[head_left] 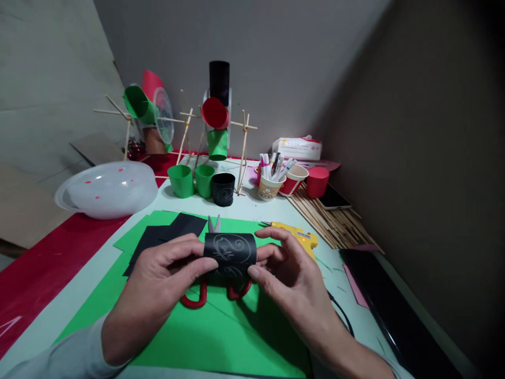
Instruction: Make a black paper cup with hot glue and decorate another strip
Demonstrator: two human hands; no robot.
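A black paper tube (pixel 230 247) with pale swirl drawings lies sideways between my two hands. My left hand (pixel 158 284) grips its left end, thumb in front and fingers at or inside the opening. At the right end, my right hand (pixel 292 279) pinches the rim between thumb and fingers, with the index finger raised off it. Red-handled scissors (pixel 197 297) rest on the green paper (pixel 189 342) beneath, partly hidden by the tube. Black paper pieces (pixel 158 239) lie left of the tube. Behind my right hand is a yellow glue gun (pixel 303 234).
Green paper cups (pixel 181 181) and a black one (pixel 223 189) stand at the back. Behind them are stick frames (pixel 245 142) bearing coloured tubes. A pen cup (pixel 271 188), wooden sticks (pixel 327 226) and a long black object (pixel 390 305) are right; a plastic bowl (pixel 110 189) is left.
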